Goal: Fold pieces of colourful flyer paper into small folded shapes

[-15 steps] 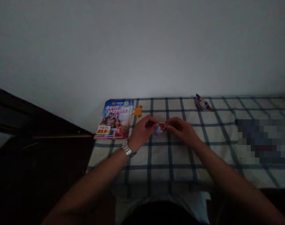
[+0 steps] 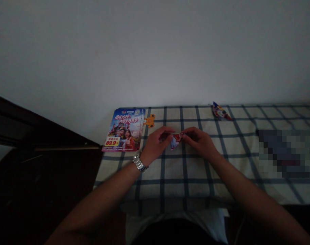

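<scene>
Seen from the head camera, a small printed piece (image 2: 175,141), apparently folded paper, spans the gap between two hands over a checked cloth (image 2: 149,190). The left hand (image 2: 155,144), wearing a metal watch (image 2: 139,162) at the wrist, pinches its left end; the right hand (image 2: 201,142) pinches the right. Its upper edge runs crosswise from fingertips to fingertips, while a pointed corner slants toward the wearer, nearer the left hand; whether that corner touches the cloth cannot be told. Compared with half a second earlier, the piece shows more of its printed face and its corner sits slightly lower in view, with the hands almost unmoved. The leaflet stack (image 2: 124,131) lies unchanged to the left.
</scene>
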Demonstrator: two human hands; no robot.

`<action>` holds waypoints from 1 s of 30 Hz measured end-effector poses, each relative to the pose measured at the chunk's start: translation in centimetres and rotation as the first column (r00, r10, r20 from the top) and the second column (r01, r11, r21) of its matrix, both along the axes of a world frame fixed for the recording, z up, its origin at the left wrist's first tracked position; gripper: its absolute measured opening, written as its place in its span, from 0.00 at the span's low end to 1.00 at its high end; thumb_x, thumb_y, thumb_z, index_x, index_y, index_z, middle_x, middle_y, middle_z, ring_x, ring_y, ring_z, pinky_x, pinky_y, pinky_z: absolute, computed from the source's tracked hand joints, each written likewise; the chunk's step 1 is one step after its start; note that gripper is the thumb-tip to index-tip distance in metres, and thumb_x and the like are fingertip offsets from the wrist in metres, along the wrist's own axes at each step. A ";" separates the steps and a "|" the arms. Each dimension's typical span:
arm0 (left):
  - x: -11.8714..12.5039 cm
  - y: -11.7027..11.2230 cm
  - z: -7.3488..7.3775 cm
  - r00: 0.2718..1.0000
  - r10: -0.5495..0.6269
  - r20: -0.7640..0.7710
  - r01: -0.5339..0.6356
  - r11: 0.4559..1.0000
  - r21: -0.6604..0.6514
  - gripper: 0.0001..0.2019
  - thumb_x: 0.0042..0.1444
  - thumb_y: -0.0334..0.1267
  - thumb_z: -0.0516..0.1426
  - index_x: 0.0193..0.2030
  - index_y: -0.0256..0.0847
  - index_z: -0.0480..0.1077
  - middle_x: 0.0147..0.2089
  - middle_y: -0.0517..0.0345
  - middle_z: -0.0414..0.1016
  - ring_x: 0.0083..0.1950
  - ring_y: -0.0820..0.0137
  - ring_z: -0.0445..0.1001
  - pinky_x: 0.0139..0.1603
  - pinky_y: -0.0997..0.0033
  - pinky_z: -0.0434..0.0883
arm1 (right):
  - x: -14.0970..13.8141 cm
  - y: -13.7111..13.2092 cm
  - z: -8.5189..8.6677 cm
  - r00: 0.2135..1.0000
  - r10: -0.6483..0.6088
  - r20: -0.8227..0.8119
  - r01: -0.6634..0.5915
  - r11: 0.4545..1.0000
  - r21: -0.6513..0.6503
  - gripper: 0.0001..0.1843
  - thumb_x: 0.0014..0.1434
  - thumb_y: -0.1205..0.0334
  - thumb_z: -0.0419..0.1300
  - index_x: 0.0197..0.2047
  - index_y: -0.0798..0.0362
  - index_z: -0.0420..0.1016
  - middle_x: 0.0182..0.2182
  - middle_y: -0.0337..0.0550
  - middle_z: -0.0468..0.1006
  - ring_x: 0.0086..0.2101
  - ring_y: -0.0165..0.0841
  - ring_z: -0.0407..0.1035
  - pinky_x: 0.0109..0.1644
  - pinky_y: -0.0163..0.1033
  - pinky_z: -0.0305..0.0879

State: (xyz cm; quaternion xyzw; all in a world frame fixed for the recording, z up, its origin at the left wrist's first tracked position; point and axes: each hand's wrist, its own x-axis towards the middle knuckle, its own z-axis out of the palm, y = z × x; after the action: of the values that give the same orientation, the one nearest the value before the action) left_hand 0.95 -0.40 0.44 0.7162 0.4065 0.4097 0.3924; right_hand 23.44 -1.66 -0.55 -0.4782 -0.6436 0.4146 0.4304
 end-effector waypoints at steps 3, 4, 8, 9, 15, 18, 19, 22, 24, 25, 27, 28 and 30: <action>0.0 0.0 -0.2 1.000 0.001 -0.025 0.000 0.999 0.037 0.07 0.67 0.37 0.58 0.48 0.43 0.76 0.46 0.56 0.80 0.47 0.69 0.80 0.50 0.68 0.76 | 0.0 0.0 0.1 1.000 0.003 -0.007 -0.003 1.000 -0.003 0.15 0.61 0.48 0.68 0.45 0.48 0.78 0.37 0.43 0.84 0.37 0.38 0.79 0.41 0.43 0.76; 0.0 0.0 -0.2 1.000 0.003 -0.030 -0.001 0.999 0.043 0.07 0.67 0.37 0.58 0.47 0.43 0.76 0.46 0.56 0.80 0.46 0.68 0.80 0.50 0.68 0.76 | 0.0 0.0 0.1 1.000 -0.001 -0.009 0.001 1.000 -0.004 0.15 0.61 0.48 0.68 0.45 0.48 0.78 0.37 0.43 0.84 0.37 0.38 0.79 0.41 0.43 0.76; 0.0 0.1 -0.5 1.000 -0.002 -0.026 0.003 1.000 0.029 0.08 0.65 0.40 0.60 0.48 0.43 0.76 0.46 0.55 0.80 0.45 0.68 0.80 0.48 0.67 0.77 | 0.0 0.0 0.0 1.000 -0.016 -0.014 0.016 1.000 -0.005 0.15 0.61 0.48 0.68 0.44 0.48 0.78 0.36 0.42 0.84 0.36 0.38 0.80 0.42 0.44 0.76; 0.0 0.1 -0.6 1.000 -0.004 -0.024 0.004 1.000 0.022 0.09 0.65 0.41 0.61 0.49 0.43 0.76 0.46 0.55 0.80 0.45 0.68 0.80 0.48 0.68 0.77 | 0.0 0.1 0.0 1.000 -0.014 -0.019 0.014 1.000 -0.006 0.15 0.61 0.47 0.68 0.44 0.48 0.78 0.36 0.43 0.84 0.36 0.38 0.80 0.42 0.44 0.77; 0.0 0.1 -0.6 1.000 -0.009 0.020 0.010 1.000 -0.012 0.09 0.66 0.42 0.61 0.49 0.43 0.76 0.47 0.54 0.80 0.44 0.69 0.81 0.48 0.68 0.77 | 0.1 0.0 0.1 1.000 -0.021 0.012 0.021 1.000 0.000 0.17 0.61 0.45 0.68 0.45 0.47 0.79 0.36 0.43 0.84 0.36 0.39 0.80 0.41 0.43 0.77; 0.1 0.2 -0.4 0.998 -0.036 0.051 0.040 0.997 -0.062 0.09 0.65 0.43 0.61 0.48 0.42 0.76 0.45 0.55 0.81 0.44 0.68 0.81 0.48 0.68 0.77 | 0.0 -0.1 0.2 1.000 -0.017 0.017 0.017 1.000 0.006 0.16 0.61 0.45 0.68 0.45 0.47 0.79 0.36 0.43 0.84 0.36 0.38 0.80 0.40 0.43 0.77; 0.1 0.2 -0.3 0.997 -0.041 0.058 0.045 0.996 -0.073 0.09 0.65 0.43 0.61 0.47 0.42 0.76 0.45 0.55 0.82 0.44 0.68 0.81 0.48 0.67 0.77 | 0.0 -0.1 0.2 1.000 -0.011 0.012 0.011 1.000 0.007 0.16 0.61 0.45 0.68 0.45 0.47 0.79 0.36 0.42 0.84 0.36 0.38 0.80 0.41 0.43 0.77; 0.1 0.2 -0.1 0.999 -0.015 0.051 0.018 0.998 -0.068 0.08 0.65 0.43 0.61 0.45 0.43 0.76 0.42 0.56 0.82 0.43 0.68 0.81 0.47 0.67 0.77 | 0.0 -0.1 0.1 1.000 0.010 -0.008 -0.010 1.000 0.010 0.16 0.61 0.46 0.68 0.46 0.47 0.79 0.37 0.42 0.84 0.37 0.38 0.80 0.43 0.43 0.77; 0.1 0.1 0.0 0.999 0.009 0.039 -0.007 0.999 -0.050 0.08 0.65 0.43 0.61 0.44 0.43 0.77 0.42 0.57 0.82 0.42 0.68 0.81 0.46 0.68 0.77 | 0.1 0.0 0.0 1.000 0.009 -0.022 -0.009 1.000 0.014 0.16 0.62 0.46 0.68 0.47 0.47 0.79 0.38 0.42 0.84 0.38 0.38 0.80 0.44 0.44 0.77; 0.1 0.1 0.0 0.999 0.016 0.037 -0.015 0.999 -0.044 0.07 0.64 0.43 0.61 0.44 0.42 0.77 0.41 0.57 0.82 0.41 0.68 0.81 0.45 0.69 0.77 | 0.1 0.0 0.0 1.000 0.003 -0.030 -0.002 1.000 0.019 0.17 0.62 0.46 0.68 0.48 0.47 0.79 0.38 0.43 0.84 0.38 0.38 0.80 0.45 0.44 0.78; 0.0 0.1 0.1 0.999 0.029 0.039 -0.027 0.999 -0.039 0.07 0.64 0.42 0.61 0.44 0.42 0.77 0.41 0.58 0.82 0.42 0.69 0.81 0.45 0.69 0.77 | 0.2 0.0 0.0 0.999 -0.016 -0.047 0.017 0.999 0.028 0.17 0.62 0.46 0.67 0.48 0.47 0.79 0.39 0.43 0.84 0.39 0.38 0.80 0.46 0.44 0.78; 0.0 0.1 0.1 0.999 0.030 0.039 -0.028 0.999 -0.042 0.07 0.64 0.42 0.61 0.44 0.42 0.76 0.42 0.58 0.82 0.42 0.69 0.81 0.46 0.69 0.77 | 0.2 -0.1 0.1 0.998 -0.026 -0.051 0.028 0.999 0.030 0.17 0.62 0.46 0.67 0.47 0.48 0.79 0.39 0.43 0.85 0.39 0.38 0.80 0.46 0.44 0.78; 0.0 0.1 0.2 0.999 0.030 0.037 -0.029 0.999 -0.046 0.07 0.65 0.42 0.61 0.44 0.42 0.76 0.42 0.58 0.82 0.43 0.68 0.81 0.46 0.69 0.77 | 0.3 -0.1 0.2 0.998 -0.041 -0.052 0.043 0.999 0.031 0.16 0.63 0.46 0.66 0.46 0.48 0.80 0.38 0.43 0.84 0.38 0.38 0.80 0.46 0.44 0.78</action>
State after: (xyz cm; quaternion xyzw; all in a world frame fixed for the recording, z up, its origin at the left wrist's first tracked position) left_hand 0.93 -0.27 0.61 0.6933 0.4187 0.4195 0.4100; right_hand 23.70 -1.76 -0.35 -0.4738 -0.6287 0.4073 0.4630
